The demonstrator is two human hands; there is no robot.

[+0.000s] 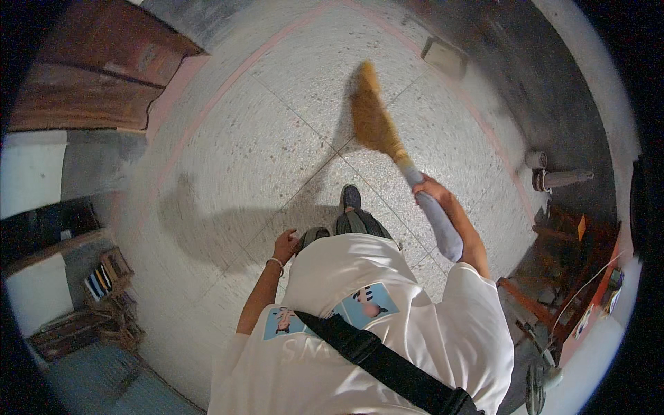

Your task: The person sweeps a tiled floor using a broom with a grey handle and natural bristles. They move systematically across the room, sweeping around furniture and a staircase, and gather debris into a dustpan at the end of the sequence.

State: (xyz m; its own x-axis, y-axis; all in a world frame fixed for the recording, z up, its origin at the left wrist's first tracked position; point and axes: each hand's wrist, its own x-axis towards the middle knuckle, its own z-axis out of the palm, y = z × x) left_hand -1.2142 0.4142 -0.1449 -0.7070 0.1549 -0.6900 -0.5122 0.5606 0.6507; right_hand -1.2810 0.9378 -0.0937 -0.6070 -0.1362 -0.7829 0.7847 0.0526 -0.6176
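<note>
My right hand (431, 188) is closed around the upper bristle end of a grass broom's grey wrapped handle. The broom (373, 121) has yellow-brown bristles that fan out ahead of me, over the speckled floor (263, 149). Its handle runs back along my right forearm, the rounded end close to my elbow. Beside my left thigh hangs my left hand (286, 245), nothing visible in it, the fingers loosely bent and a little apart. A band circles that wrist.
Brown wooden furniture (97, 69) stands at the far left, with a small wooden shelf (111, 277) nearer. At right are a wooden frame (546, 304) and a grey cylindrical object (570, 179). A pale square object (445, 58) lies by the far right wall.
</note>
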